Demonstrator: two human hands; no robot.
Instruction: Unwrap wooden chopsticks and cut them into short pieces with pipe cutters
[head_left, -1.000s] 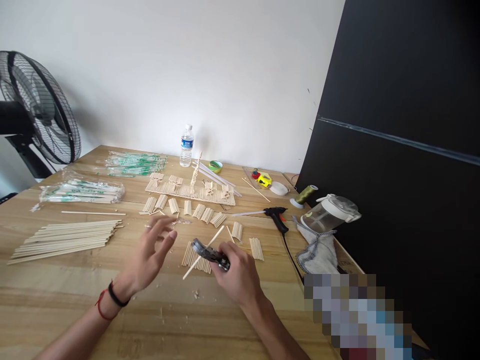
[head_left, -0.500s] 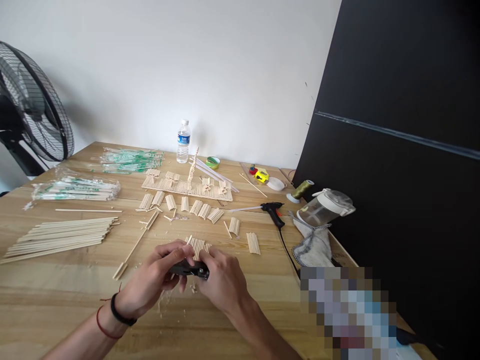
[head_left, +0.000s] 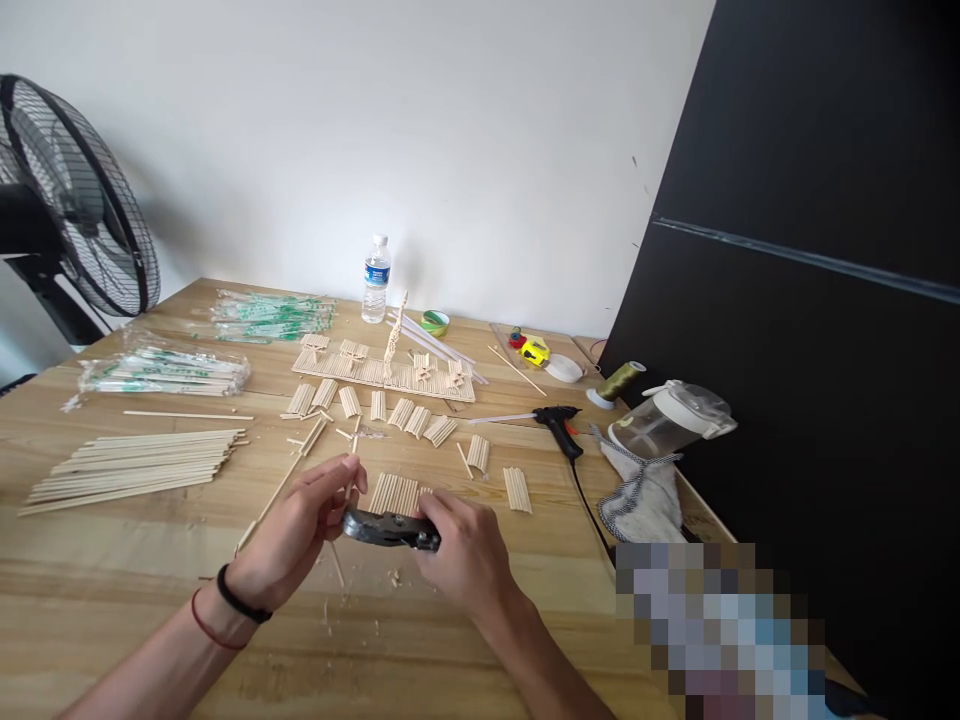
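My right hand [head_left: 465, 545] grips the handles of dark metal cutting pliers [head_left: 386, 528] just above the wooden table [head_left: 112, 590]. The pliers point left, toward my left hand [head_left: 300, 535]. That hand pinches a thin wooden stick [head_left: 346, 478], held nearly upright at the plier jaws. A mat of short sticks [head_left: 397, 492] lies just behind both hands. A long stick [head_left: 281, 485] lies on the table to the left of my left hand.
A bundle of long sticks [head_left: 135, 465] and wrapped chopstick packs [head_left: 161, 372] lie left. A stick-built model [head_left: 382, 372], water bottle [head_left: 375, 280], glue gun [head_left: 559, 425], thread spool [head_left: 619, 382], jar on cloth [head_left: 667, 420] sit behind and right. A fan [head_left: 67, 210] stands far left.
The long stick has left the pliers and now lies on the table. My left hand closed in on the jaws and now pinches a short stick there.
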